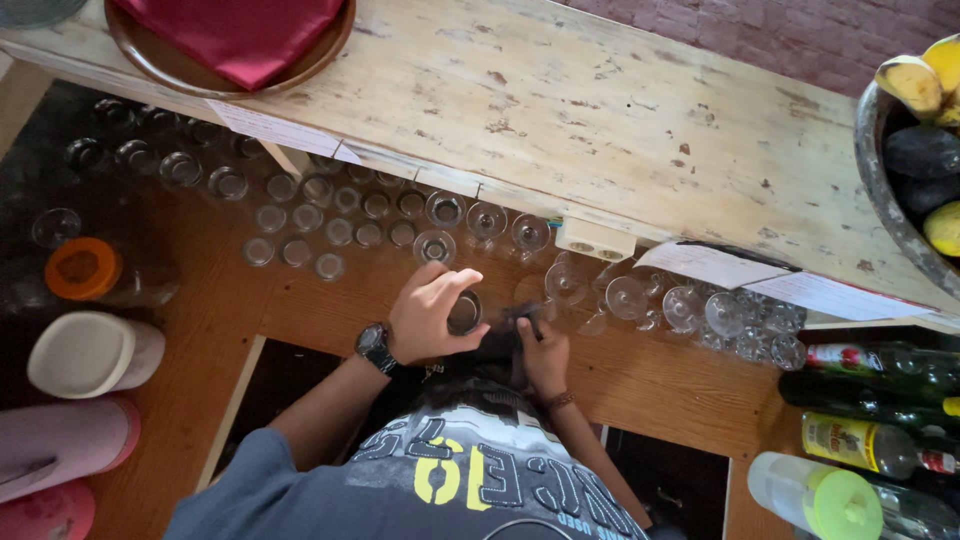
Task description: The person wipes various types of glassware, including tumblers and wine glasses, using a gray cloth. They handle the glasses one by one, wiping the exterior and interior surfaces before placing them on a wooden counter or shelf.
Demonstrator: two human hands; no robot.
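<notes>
Gripping one glass (464, 312), left hand (425, 315); right hand (543, 357) holds perhaps one dark cloth (500, 343).

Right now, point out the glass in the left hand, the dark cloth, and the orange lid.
glass (464, 313), head view, on its open rim between the left hand's fingers.
dark cloth (500, 345), head view, on the bunched middle by the right hand.
orange lid (82, 268), head view, on its flat top.
</notes>
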